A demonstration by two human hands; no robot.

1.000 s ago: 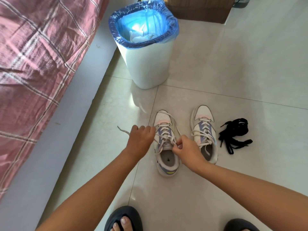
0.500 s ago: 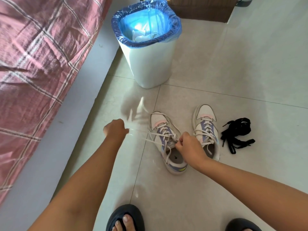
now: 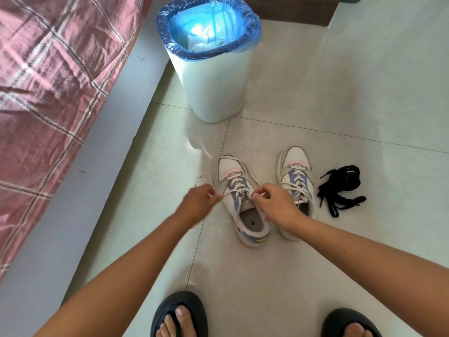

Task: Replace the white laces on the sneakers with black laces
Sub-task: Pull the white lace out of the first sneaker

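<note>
Hands (image 3: pixel 198 203) pinch white lace (image 3: pixel 233 193) above tiled floor (image 3: pixel 315 263).

1. Bright, even daylight fills the scene; the glossy floor tiles (image 3: pixel 340 105) throw pale glare.
2. The bin's blue liner (image 3: pixel 209 27) glows, overexposed inside.
3. The left hand (image 3: pixel 196 205) is smeared by motion blur.
4. Wide-angle distortion bends the bed edge (image 3: pixel 116 147).
5. Shadows are soft and faint.

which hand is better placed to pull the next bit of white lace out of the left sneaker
Right, probably. The right hand already pinches the white lace at the left sneaker's eyelets, while the left hand grips the freed end off to the side.
</note>
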